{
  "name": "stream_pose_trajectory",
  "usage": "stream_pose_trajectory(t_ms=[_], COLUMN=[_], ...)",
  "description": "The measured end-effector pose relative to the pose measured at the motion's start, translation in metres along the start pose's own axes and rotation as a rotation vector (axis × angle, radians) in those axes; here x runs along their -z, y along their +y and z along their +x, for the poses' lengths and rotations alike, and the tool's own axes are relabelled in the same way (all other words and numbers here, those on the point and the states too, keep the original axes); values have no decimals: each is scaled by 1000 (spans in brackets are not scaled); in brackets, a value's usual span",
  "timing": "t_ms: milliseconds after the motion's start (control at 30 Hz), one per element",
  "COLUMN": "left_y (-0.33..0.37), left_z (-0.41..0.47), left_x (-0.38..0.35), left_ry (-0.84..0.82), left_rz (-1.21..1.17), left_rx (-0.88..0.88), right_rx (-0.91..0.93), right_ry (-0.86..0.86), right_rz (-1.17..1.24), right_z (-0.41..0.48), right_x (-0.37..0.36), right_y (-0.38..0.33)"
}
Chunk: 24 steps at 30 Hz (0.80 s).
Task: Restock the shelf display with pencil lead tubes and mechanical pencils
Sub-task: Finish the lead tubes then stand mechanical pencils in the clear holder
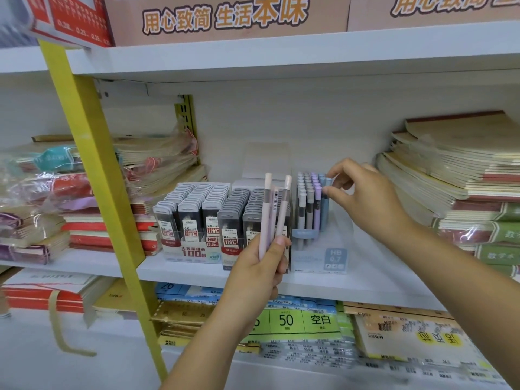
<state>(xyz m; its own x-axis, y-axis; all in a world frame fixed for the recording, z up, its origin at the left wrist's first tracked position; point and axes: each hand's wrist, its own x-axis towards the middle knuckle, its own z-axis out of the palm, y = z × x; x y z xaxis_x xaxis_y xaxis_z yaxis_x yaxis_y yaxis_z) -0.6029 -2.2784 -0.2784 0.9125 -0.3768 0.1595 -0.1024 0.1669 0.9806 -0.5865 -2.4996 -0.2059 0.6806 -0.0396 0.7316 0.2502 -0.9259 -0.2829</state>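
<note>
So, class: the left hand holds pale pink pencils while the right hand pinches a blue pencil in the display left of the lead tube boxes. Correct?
Not quite: the head view shows the display right of the lead tube boxes. The left hand does hold pale pink pencils, and the right hand pinches the blue pencil.

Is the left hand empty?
No, the left hand grips a few pastel mechanical pencils upright.
</note>
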Motion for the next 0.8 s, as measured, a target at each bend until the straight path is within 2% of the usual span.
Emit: stream_pose_trajectory(t_ms=[133, 233, 300, 400, 467, 533, 667, 800], left_y=[2, 4, 5, 4, 4, 3, 1, -2], left_z=[-1, -2, -2, -3, -4, -4, -2, 0], left_x=[-1, -4, -7, -12, -15, -16, -11, -6], left_ry=[-17, -51, -78, -118, -137, -136, -88, -41], left_rz=[-19, -20, -19, -15, -15, -29, -34, -11], left_rx=[5, 0, -11, -14, -9, -6, -8, -8], right_rx=[-22, -50, -92, -220, -244, -252, -205, -134], right_ry=[-68, 27, 62, -122, -170, -113, 166, 110], right_rz=[-93, -16, 225, 652, 759, 810, 789, 534], right_z=[-1, -8, -15, -22, -24, -23, -12, -6], right_x=[-2, 3, 9, 12, 12, 17, 40, 41], right_y=[2, -10, -27, -51, -57, -58, -39, -20])
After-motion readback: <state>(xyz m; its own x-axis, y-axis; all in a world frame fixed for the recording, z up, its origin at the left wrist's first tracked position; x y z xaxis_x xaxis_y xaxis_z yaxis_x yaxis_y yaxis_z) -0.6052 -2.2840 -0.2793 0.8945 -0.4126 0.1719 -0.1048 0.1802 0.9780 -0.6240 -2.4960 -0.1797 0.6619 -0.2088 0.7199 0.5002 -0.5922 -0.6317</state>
